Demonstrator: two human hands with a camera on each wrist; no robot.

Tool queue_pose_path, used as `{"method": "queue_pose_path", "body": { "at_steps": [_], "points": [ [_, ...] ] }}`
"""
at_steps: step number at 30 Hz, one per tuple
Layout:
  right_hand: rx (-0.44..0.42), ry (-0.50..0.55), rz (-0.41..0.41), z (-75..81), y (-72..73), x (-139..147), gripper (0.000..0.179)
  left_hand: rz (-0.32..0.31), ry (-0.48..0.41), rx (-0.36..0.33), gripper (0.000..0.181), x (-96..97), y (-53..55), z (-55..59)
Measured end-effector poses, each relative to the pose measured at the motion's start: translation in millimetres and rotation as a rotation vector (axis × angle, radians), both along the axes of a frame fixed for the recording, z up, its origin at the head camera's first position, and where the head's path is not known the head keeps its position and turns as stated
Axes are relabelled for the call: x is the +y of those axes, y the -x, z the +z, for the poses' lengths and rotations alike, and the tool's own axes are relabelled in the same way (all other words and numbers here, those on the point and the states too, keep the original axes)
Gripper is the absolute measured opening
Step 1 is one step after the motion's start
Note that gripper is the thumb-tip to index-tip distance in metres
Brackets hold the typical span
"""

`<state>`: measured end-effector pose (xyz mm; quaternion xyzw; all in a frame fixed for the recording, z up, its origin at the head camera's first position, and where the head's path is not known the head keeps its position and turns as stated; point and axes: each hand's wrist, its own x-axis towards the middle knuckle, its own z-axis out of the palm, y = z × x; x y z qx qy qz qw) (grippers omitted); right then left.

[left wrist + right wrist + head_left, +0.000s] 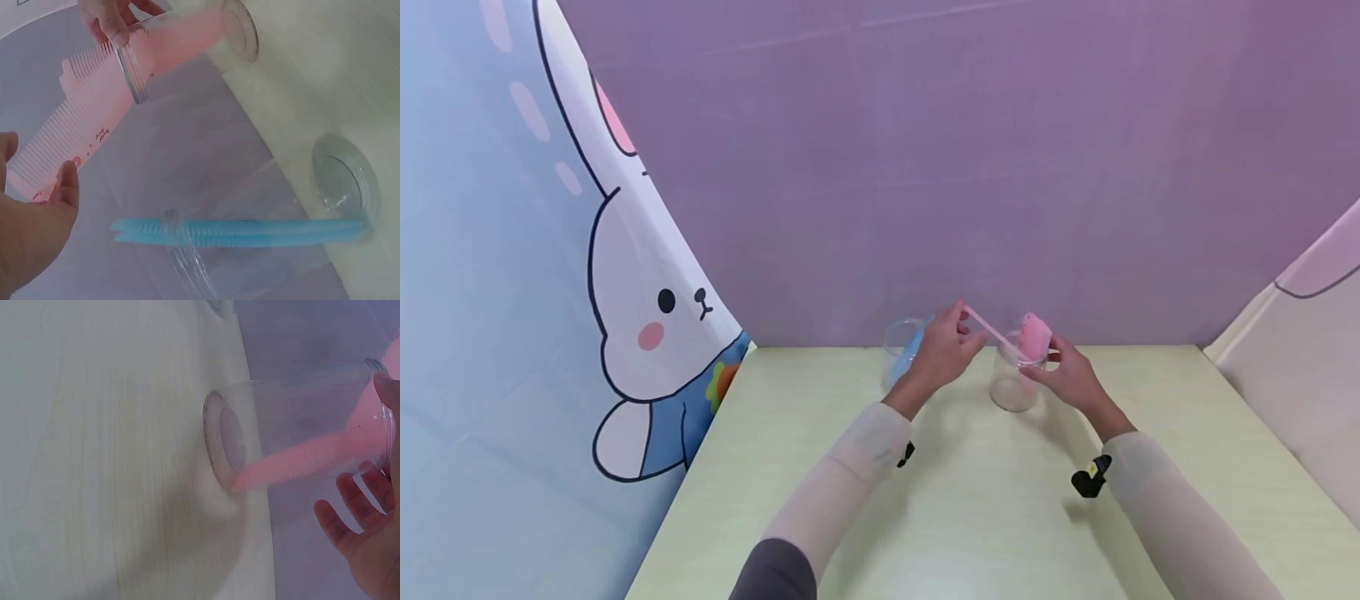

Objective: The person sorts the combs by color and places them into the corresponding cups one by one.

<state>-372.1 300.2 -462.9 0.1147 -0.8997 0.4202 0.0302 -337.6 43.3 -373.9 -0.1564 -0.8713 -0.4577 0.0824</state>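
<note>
My left hand [942,350] pinches one end of a pink comb [78,134] between thumb and fingers. The comb slants down to the right, its far end inside the mouth of a clear glass jar [1009,395]. A second pink comb [1035,335] stands in the same jar, its upper part above the rim. With thumb and fingers at the rim, my right hand [1070,379] holds this jar on the table. In the right wrist view, a pink comb [294,459] reaches the jar's base.
Left of my left hand stands another clear jar [347,178], partly hidden by that hand in the head view. Blue combs [262,232] lean inside it. Both jars are near the back edge of the pale table [985,500], before a purple backdrop [962,167].
</note>
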Motion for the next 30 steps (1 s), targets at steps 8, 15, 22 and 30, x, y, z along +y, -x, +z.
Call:
{"method": "queue_pose_path", "body": {
  "at_steps": [8, 15, 22, 30],
  "points": [
    [-0.012, 0.004, -0.007, 1.3, -1.2, 1.8, 0.085, -0.115, 0.112, -0.124, 0.067, 18.1, 1.8, 4.0],
    [0.002, 0.007, -0.012, -1.4, -2.7, 4.2, 0.083, -0.117, 0.163, -0.197, 0.082, 28.5, -0.4, 8.9],
    [0.000, -0.003, -0.009, 1.8, -5.7, 3.3, 0.081, -0.104, 0.228, -0.153, 0.081, 19.0, -4.7, 6.2],
    [-0.051, -0.025, 0.035, 28.1, -16.9, -1.7, 0.085, -0.118, 0.341, -0.078, 0.081, -24.5, -15.3, 12.1]
  ]
}}
